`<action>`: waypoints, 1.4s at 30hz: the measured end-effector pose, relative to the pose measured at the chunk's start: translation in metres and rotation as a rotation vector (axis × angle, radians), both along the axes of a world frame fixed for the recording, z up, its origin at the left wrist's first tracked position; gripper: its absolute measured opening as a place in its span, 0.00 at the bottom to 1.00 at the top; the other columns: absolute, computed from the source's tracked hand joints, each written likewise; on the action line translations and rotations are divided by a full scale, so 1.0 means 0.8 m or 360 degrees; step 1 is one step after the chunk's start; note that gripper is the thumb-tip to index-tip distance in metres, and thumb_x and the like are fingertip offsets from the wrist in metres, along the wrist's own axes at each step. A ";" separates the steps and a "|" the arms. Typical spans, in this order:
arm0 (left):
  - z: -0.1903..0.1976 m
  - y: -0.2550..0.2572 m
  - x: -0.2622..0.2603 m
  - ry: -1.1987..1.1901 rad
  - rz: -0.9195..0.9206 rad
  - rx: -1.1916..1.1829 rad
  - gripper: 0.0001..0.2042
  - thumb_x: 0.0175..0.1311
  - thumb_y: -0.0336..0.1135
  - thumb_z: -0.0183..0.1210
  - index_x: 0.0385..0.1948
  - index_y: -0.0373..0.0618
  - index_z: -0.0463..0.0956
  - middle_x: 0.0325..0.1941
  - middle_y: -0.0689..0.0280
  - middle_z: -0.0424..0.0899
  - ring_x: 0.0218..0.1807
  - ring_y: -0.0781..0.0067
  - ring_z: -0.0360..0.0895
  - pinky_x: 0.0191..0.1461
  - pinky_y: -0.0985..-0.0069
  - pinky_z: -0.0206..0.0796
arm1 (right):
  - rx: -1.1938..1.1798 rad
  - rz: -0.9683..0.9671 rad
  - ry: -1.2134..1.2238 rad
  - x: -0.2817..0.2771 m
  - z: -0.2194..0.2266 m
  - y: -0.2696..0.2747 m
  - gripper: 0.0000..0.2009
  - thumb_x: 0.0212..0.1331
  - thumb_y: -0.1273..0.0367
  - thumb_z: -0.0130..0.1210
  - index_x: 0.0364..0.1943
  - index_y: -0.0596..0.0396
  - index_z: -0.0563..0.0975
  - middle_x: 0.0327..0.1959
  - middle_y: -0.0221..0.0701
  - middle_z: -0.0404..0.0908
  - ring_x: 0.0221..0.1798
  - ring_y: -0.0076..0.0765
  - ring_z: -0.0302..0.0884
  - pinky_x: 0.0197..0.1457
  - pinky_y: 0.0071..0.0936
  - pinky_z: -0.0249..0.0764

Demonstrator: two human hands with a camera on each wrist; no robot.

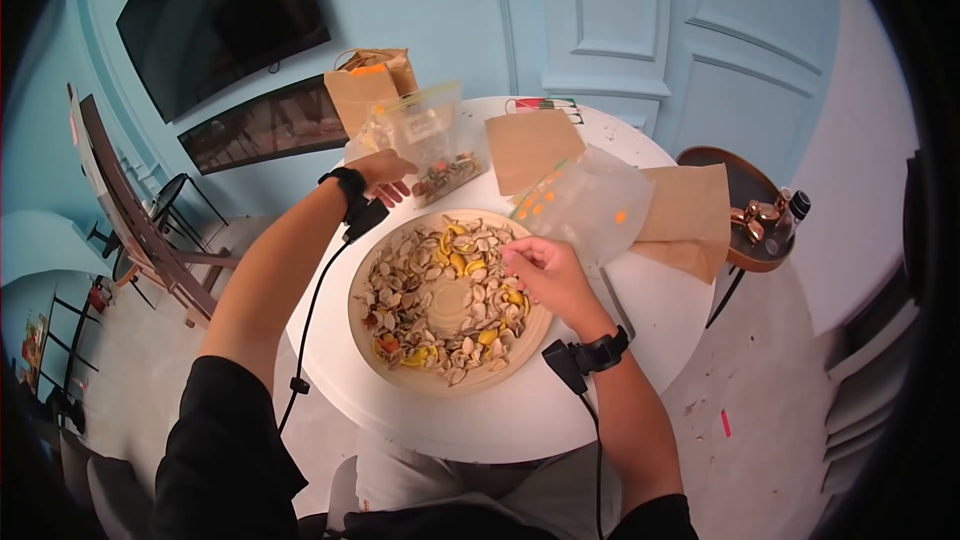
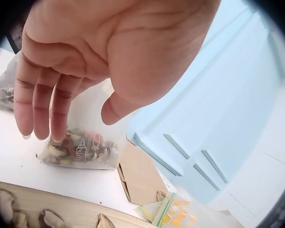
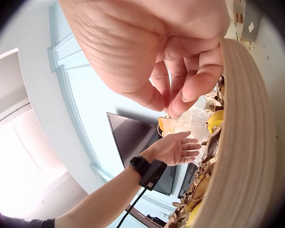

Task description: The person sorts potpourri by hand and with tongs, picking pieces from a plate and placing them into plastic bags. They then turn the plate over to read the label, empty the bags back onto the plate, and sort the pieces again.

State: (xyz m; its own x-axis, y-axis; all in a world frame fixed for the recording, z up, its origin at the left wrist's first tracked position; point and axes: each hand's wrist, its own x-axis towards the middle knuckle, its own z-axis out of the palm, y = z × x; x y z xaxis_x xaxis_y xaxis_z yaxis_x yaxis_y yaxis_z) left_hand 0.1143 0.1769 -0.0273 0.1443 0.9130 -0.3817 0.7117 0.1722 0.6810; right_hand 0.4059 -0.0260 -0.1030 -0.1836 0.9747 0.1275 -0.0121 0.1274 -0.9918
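Note:
My left hand (image 1: 384, 175) reaches across the far left side of the table with its fingers extended. It hangs in front of a clear zip bag (image 2: 85, 153) holding mixed dried pieces, and its palm (image 2: 133, 52) shows nothing held. Over the right rim of a round wooden tray (image 1: 452, 388) is my right hand (image 1: 552, 278). Its thumb (image 3: 149, 97) and curled fingertips come together, and nothing shows between them. Pale brown dried slices (image 1: 400, 288) with dark edges lie spread in the tray, among them curled yellow pieces (image 1: 458, 263) and a few reddish ones.
Behind the tray lie a flat brown paper sheet (image 1: 530, 148), an orange-dotted plastic bag (image 1: 590, 205) and a brown paper bag (image 1: 690, 215). A paper carrier (image 1: 360, 95) stands at the back left. A side table (image 1: 765, 250) holds a bottle and a shiny copper-coloured figure.

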 end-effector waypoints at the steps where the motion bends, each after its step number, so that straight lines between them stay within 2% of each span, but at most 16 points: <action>1: -0.003 0.005 0.003 -0.0021 0.0018 -0.0034 0.29 0.73 0.48 0.55 0.59 0.25 0.68 0.45 0.47 0.82 0.39 0.58 0.83 0.42 0.60 0.82 | 0.0003 0.0005 0.0008 -0.001 0.000 0.000 0.11 0.68 0.68 0.59 0.46 0.63 0.82 0.33 0.25 0.83 0.31 0.17 0.76 0.34 0.17 0.73; 2: -0.007 0.012 0.006 -0.0058 0.0021 -0.0078 0.32 0.73 0.50 0.55 0.64 0.25 0.63 0.47 0.46 0.81 0.39 0.56 0.83 0.41 0.60 0.81 | 0.0006 0.0009 0.0017 -0.001 -0.001 0.001 0.11 0.68 0.68 0.59 0.46 0.63 0.82 0.33 0.25 0.83 0.31 0.17 0.75 0.34 0.17 0.73; 8: -0.046 0.043 0.007 -0.0345 0.0284 -0.0061 0.31 0.72 0.52 0.56 0.67 0.37 0.62 0.43 0.52 0.79 0.36 0.60 0.80 0.39 0.62 0.79 | 0.0028 -0.0008 -0.0015 0.001 -0.002 0.002 0.12 0.68 0.66 0.59 0.45 0.63 0.83 0.29 0.24 0.81 0.29 0.16 0.75 0.33 0.19 0.71; 11: -0.066 0.063 0.005 -0.0390 0.0430 -0.0019 0.26 0.73 0.52 0.56 0.62 0.41 0.68 0.40 0.56 0.78 0.35 0.63 0.79 0.41 0.62 0.78 | 0.0060 -0.0012 -0.0005 0.000 -0.006 0.004 0.12 0.68 0.66 0.60 0.44 0.63 0.83 0.27 0.23 0.81 0.29 0.16 0.74 0.32 0.19 0.70; 16: -0.052 0.052 0.017 -0.0367 0.0294 0.0442 0.16 0.76 0.49 0.54 0.47 0.44 0.74 0.35 0.64 0.78 0.36 0.69 0.78 0.46 0.67 0.77 | 0.0070 0.0010 0.0006 -0.001 -0.008 0.007 0.12 0.68 0.65 0.60 0.45 0.63 0.83 0.28 0.24 0.81 0.29 0.17 0.74 0.32 0.19 0.71; 17: -0.042 0.043 0.023 -0.0365 0.0246 0.0544 0.14 0.76 0.48 0.53 0.45 0.46 0.75 0.34 0.66 0.77 0.35 0.71 0.77 0.47 0.68 0.76 | 0.0061 0.0012 0.0018 -0.001 -0.006 0.006 0.13 0.68 0.65 0.60 0.45 0.63 0.83 0.29 0.24 0.82 0.29 0.17 0.74 0.33 0.19 0.71; 20: -0.012 0.005 0.047 -0.1006 0.0312 0.0467 0.12 0.79 0.46 0.49 0.45 0.49 0.75 0.38 0.67 0.80 0.34 0.73 0.76 0.47 0.69 0.76 | 0.0049 0.0017 0.0070 0.000 -0.008 0.005 0.13 0.68 0.65 0.59 0.46 0.63 0.82 0.31 0.25 0.83 0.29 0.18 0.75 0.33 0.18 0.72; 23: 0.013 -0.031 0.063 -0.1491 0.0369 0.0284 0.13 0.81 0.45 0.46 0.50 0.48 0.74 0.46 0.64 0.84 0.35 0.74 0.77 0.47 0.67 0.76 | -0.0034 0.0002 0.0086 0.004 0.000 0.001 0.13 0.69 0.65 0.58 0.47 0.63 0.82 0.33 0.26 0.83 0.30 0.18 0.76 0.34 0.19 0.74; 27: 0.029 -0.097 0.080 -0.1675 0.0022 0.0363 0.16 0.83 0.46 0.40 0.55 0.47 0.71 0.51 0.60 0.85 0.38 0.74 0.79 0.47 0.71 0.77 | -0.0101 0.0031 0.0079 0.014 0.006 0.002 0.16 0.71 0.61 0.58 0.52 0.60 0.80 0.41 0.31 0.84 0.35 0.21 0.79 0.36 0.20 0.76; 28: 0.029 -0.120 0.089 -0.1761 -0.0068 0.0388 0.18 0.83 0.46 0.39 0.57 0.46 0.71 0.51 0.61 0.85 0.39 0.73 0.79 0.46 0.72 0.76 | -0.0124 0.0062 0.0180 0.015 0.006 -0.001 0.19 0.72 0.59 0.56 0.56 0.59 0.77 0.45 0.33 0.83 0.39 0.24 0.79 0.37 0.21 0.77; 30: 0.035 -0.178 0.113 -0.1979 0.0048 0.0258 0.19 0.82 0.47 0.39 0.61 0.45 0.69 0.58 0.59 0.82 0.53 0.67 0.82 0.56 0.65 0.77 | -0.0164 0.0120 0.0374 0.014 0.009 -0.006 0.24 0.74 0.54 0.52 0.64 0.57 0.70 0.54 0.38 0.81 0.47 0.29 0.80 0.41 0.23 0.79; 31: 0.017 -0.182 0.115 -0.2020 -0.0036 0.0301 0.18 0.82 0.47 0.40 0.60 0.46 0.70 0.58 0.60 0.81 0.58 0.65 0.80 0.60 0.62 0.76 | -0.0123 0.0234 0.0486 0.015 0.009 -0.009 0.26 0.75 0.53 0.51 0.67 0.55 0.67 0.57 0.38 0.78 0.52 0.32 0.79 0.45 0.27 0.79; 33: 0.015 -0.227 0.124 -0.2215 -0.0017 0.0136 0.16 0.81 0.47 0.44 0.57 0.47 0.70 0.55 0.62 0.81 0.54 0.67 0.81 0.55 0.65 0.77 | -0.0061 0.0463 0.0703 0.016 0.012 -0.016 0.29 0.75 0.50 0.48 0.71 0.52 0.61 0.65 0.39 0.73 0.62 0.38 0.76 0.54 0.34 0.80; 36: -0.008 -0.258 0.130 -0.2319 0.0033 0.0077 0.15 0.80 0.47 0.48 0.55 0.48 0.70 0.54 0.63 0.81 0.50 0.71 0.81 0.48 0.70 0.77 | -0.0130 0.0518 0.0862 0.019 0.031 -0.039 0.30 0.75 0.49 0.48 0.71 0.51 0.59 0.67 0.36 0.70 0.69 0.43 0.70 0.59 0.40 0.77; 39: -0.018 -0.280 0.139 -0.2365 -0.0019 0.0103 0.15 0.79 0.47 0.51 0.57 0.49 0.69 0.54 0.64 0.81 0.47 0.74 0.80 0.43 0.74 0.75 | 0.0004 0.0288 0.0781 0.022 0.059 -0.066 0.26 0.77 0.52 0.47 0.70 0.49 0.60 0.67 0.35 0.71 0.68 0.40 0.71 0.62 0.45 0.76; 42: -0.028 -0.307 0.164 -0.2702 0.0163 0.0042 0.17 0.78 0.46 0.53 0.60 0.49 0.67 0.57 0.64 0.80 0.48 0.71 0.80 0.52 0.71 0.76 | 0.0059 -0.0010 0.0781 0.030 0.069 -0.074 0.22 0.78 0.55 0.44 0.68 0.50 0.63 0.65 0.34 0.74 0.64 0.39 0.76 0.64 0.47 0.77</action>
